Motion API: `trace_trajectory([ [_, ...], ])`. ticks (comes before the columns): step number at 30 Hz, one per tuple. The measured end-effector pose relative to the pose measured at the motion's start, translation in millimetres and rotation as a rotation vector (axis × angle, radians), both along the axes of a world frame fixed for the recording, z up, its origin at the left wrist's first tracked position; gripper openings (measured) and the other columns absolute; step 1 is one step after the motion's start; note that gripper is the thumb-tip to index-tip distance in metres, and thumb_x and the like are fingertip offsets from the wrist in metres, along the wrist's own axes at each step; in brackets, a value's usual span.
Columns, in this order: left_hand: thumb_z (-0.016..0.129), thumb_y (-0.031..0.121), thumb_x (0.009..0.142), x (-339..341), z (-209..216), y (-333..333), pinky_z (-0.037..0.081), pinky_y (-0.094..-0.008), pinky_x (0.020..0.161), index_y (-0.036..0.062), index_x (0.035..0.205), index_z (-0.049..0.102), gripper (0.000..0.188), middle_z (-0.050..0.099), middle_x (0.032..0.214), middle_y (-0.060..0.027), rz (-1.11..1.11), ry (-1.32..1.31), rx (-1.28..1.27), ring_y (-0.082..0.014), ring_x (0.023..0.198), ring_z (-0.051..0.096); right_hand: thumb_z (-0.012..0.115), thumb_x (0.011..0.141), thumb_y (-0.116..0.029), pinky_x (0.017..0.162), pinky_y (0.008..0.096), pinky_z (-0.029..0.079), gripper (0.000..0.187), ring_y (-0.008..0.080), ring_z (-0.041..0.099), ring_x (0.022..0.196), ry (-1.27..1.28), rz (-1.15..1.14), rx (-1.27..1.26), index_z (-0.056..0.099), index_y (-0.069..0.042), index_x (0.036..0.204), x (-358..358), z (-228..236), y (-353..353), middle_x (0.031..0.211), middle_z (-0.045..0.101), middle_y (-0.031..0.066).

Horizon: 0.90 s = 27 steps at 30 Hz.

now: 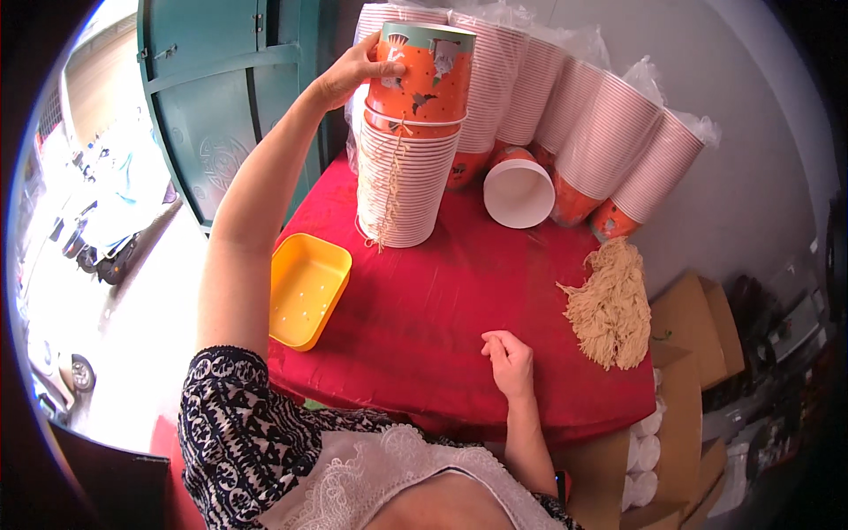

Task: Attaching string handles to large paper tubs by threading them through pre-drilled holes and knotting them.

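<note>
My left hand [353, 72] reaches far out and grips the orange paper bucket [427, 84] on top of a tall nested stack [405, 181]. Printed figures and a green band at the mouth mark that bucket. Tan strings [389, 190] trail down the side of the stack. Over the near part of the table, my right hand [511, 362] is closed with its fingers curled in; anything inside it is hidden. Between the hands and the wall, a single bucket [518, 194] lies on its side, its white inside facing me.
Several plastic-wrapped bucket stacks [609, 132] lean at the back of the red-covered table [424, 327]. A yellow tray [309, 291] with small white bits sits left, a heap of tan strings [609, 309] right. Beside the table are cardboard boxes [676, 397] and a green door [221, 106].
</note>
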<state>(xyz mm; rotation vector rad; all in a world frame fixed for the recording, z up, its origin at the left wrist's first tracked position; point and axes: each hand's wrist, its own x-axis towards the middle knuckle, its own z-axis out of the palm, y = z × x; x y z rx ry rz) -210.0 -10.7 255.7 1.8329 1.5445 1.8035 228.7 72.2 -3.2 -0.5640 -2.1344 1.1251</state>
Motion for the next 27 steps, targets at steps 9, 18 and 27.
trace_trajectory([
  [9, 0.086, 0.036, 0.069, 1, -7, -1, 0.042, -0.0367, 0.104, 0.0014, 0.135, 0.041, 0.087, 0.058, 0.123, -0.0127, -0.006, -0.022, 0.028, -0.0213, 0.114, 0.057, 0.055, 0.092, -0.008, 0.064, 0.0300, 0.051, 0.017, 0.0167, 0.065, 0.069, -0.018, -0.004, -0.016, 0.067, 0.004, 0.095, 1, 0, 0, 0.073, 0.066, 0.0100],
  [18, 0.086, 0.034, 0.070, 0, -9, 0, 0.043, -0.0363, 0.103, 0.0014, 0.136, 0.040, 0.087, 0.059, 0.122, -0.0126, 0.002, -0.035, 0.026, -0.0214, 0.113, 0.057, 0.055, 0.092, -0.008, 0.063, 0.0302, 0.051, 0.017, 0.0170, 0.065, 0.068, -0.034, -0.009, -0.003, 0.067, 0.003, 0.095, 1, 0, 0, 0.072, 0.066, 0.0096],
  [27, 0.088, 0.037, 0.067, 3, -12, 0, 0.042, -0.0366, 0.104, 0.0023, 0.135, 0.040, 0.090, 0.059, 0.123, -0.0128, 0.016, -0.038, 0.029, -0.0220, 0.115, 0.056, 0.055, 0.092, -0.008, 0.063, 0.0302, 0.051, 0.017, 0.0174, 0.065, 0.068, -0.023, -0.002, 0.022, 0.066, 0.004, 0.095, 1, 1, 1, 0.073, 0.066, 0.0100],
])
